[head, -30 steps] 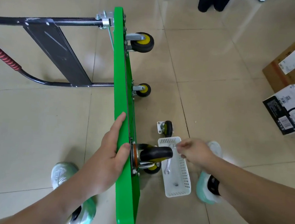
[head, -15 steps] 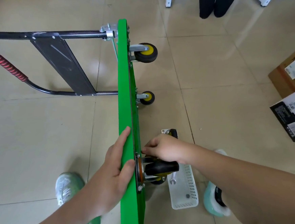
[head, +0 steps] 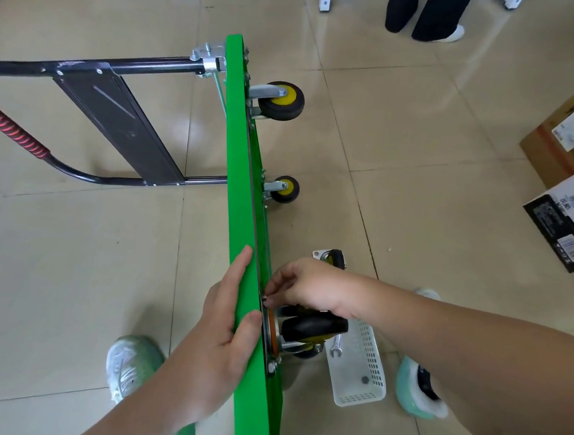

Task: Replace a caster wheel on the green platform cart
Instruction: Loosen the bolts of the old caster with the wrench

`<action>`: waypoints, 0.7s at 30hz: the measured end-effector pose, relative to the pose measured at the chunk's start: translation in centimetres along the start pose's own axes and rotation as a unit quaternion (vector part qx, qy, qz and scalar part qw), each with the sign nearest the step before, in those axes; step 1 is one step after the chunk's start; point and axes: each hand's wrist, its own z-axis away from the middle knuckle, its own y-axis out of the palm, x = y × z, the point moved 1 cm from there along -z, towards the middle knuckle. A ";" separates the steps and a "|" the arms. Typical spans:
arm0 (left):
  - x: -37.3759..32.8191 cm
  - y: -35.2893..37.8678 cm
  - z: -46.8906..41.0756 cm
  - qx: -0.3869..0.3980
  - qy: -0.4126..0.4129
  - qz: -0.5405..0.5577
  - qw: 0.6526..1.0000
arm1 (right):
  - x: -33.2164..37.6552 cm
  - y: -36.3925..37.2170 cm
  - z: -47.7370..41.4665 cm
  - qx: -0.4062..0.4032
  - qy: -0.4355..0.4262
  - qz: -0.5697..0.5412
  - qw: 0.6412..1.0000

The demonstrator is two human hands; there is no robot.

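You are partway through the fitting, by the look of it. The green platform cart [head: 244,214], a flat deck with a black folding handle, stands on its long edge on the tiled floor. A black rubber caster wheel with a silver mounting plate [head: 314,326] sits against the underside at the corner nearest you. A second loose caster with a yellow hub [head: 332,260] lies on the floor just behind your right hand [head: 304,287], probably the one taken off. Your left hand [head: 224,336] grips the deck's upper edge, fingers along one face and thumb clamped over the rim, steadying it. Your right hand's fingertips are pinched together on a small dark fastener [head: 265,299] at the top of the plate; whether it is a bolt or a nut is too small to tell. One silver bolt head [head: 271,366] shows at the plate's lower corner. Left to do, I judge: seat the remaining fasteners, tighten them, and set the cart down. The white perforated plastic basket [head: 360,401] beside the wheel holds a silver open-ended wrench [head: 336,347] and one small dark piece of hardware [head: 365,379].
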 end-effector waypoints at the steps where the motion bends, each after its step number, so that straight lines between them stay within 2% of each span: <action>1: 0.0 0.0 0.0 0.001 0.000 0.001 1.000 | 0.0 0.0 0.0 0.007 0.012 -0.014 1.000; 5: 0.0 0.0 0.0 0.004 0.000 0.002 1.000 | 0.3 -0.2 -0.1 0.030 0.069 -0.070 0.995; 9: 0.1 0.0 0.1 0.004 0.001 -0.001 1.000 | 0.6 -0.1 -0.2 0.005 0.050 -0.017 0.999; 17: 0.1 -0.1 0.0 0.003 0.005 -0.011 1.000 | -0.1 0.2 -1.0 0.028 0.054 -0.093 0.994; 21: -0.1 -0.1 0.0 0.006 0.010 -0.008 1.000 | -0.1 0.1 -0.7 0.065 0.091 -0.153 0.982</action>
